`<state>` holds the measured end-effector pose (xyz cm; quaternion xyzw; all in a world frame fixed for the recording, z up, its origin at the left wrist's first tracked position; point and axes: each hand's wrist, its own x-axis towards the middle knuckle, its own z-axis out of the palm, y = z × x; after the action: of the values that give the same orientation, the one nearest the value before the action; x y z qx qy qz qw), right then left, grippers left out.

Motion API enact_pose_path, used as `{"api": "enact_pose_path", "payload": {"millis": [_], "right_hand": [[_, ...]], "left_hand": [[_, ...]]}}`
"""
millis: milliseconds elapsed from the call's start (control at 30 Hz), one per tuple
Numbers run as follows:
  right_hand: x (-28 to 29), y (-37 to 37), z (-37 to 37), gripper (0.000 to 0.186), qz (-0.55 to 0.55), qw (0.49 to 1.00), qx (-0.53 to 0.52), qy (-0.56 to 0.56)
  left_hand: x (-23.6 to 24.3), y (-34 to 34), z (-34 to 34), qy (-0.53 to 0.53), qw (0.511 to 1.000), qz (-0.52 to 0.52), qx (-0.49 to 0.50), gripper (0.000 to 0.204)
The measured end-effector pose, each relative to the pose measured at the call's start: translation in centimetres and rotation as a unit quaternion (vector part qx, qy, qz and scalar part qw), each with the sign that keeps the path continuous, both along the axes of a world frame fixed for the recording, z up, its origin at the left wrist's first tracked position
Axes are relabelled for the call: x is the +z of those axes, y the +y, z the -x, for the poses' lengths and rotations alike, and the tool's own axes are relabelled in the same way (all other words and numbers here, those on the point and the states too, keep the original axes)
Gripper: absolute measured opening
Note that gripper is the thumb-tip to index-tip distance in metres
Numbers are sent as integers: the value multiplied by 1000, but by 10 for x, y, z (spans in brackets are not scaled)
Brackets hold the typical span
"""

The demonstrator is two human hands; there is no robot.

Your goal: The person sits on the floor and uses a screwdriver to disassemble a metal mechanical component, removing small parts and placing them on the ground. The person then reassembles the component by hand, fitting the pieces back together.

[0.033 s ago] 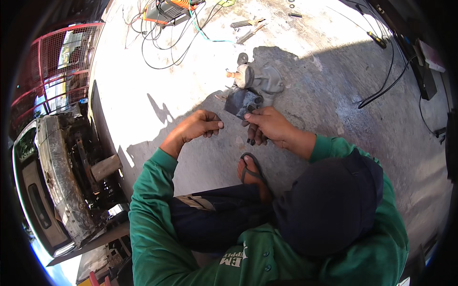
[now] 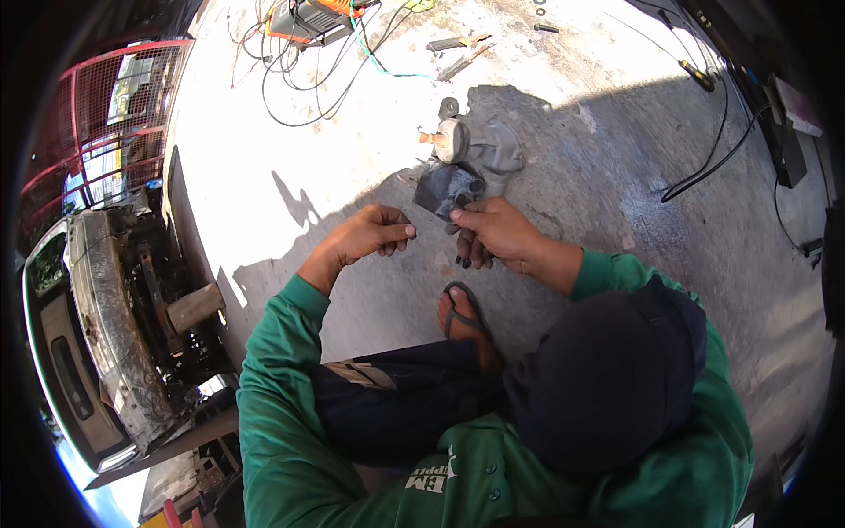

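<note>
My left hand (image 2: 380, 233) is in front of me at the left, thumb pressed to curled fingers; whatever it may pinch is too small to make out. My right hand (image 2: 503, 231) is closed, its thumb on a small dark part that I cannot name, and a black tip (image 2: 464, 261) shows at its lower fingers. Just beyond it lies a dark metal plate (image 2: 435, 188) with a short round tube at its right corner. Behind that, a grey cast-metal part (image 2: 497, 145) rests on the concrete, beside a round disc (image 2: 452, 141) with a copper-coloured stub.
An orange and black machine (image 2: 310, 22) with tangled cables stands at the far left. Clamp-like tools (image 2: 459, 53) lie near it. A screwdriver (image 2: 696, 76) and black cables (image 2: 704, 172) lie to the right. A stripped vehicle body (image 2: 110, 334) stands left. My sandalled foot (image 2: 465, 317) is close below my hands.
My left hand has shifted very slightly to the right, toward the plate. My right hand and the metal parts look unmoved.
</note>
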<state>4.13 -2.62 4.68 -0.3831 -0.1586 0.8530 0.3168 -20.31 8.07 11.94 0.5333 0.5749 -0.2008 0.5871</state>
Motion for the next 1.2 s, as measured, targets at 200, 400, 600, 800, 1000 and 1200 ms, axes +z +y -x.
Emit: {"api": "enact_pose_path", "payload": {"millis": [200,400,600,800,1000,1200], "right_hand": [[-7,4,-1,38,32,999,18,22],[-12,10,-10,38,13,996,82,-28],[-29,3,-12,31,26,998,52,-12],[-20,5,-11,27,2,997,41,-59],[-10,13,-13,30,-2,989,86,-117],[-2,17,-12,30,16,982,101,-161]], "left_hand": [[12,-14,-19,-33,975,-198,-99,25],[15,4,-21,-59,940,-296,-161,24],[15,36,-8,-68,934,-330,-122,22],[8,48,6,-68,928,-327,-167,18],[0,11,2,-56,985,-121,-112,25],[-36,-2,13,-101,978,-34,-176,31]]}}
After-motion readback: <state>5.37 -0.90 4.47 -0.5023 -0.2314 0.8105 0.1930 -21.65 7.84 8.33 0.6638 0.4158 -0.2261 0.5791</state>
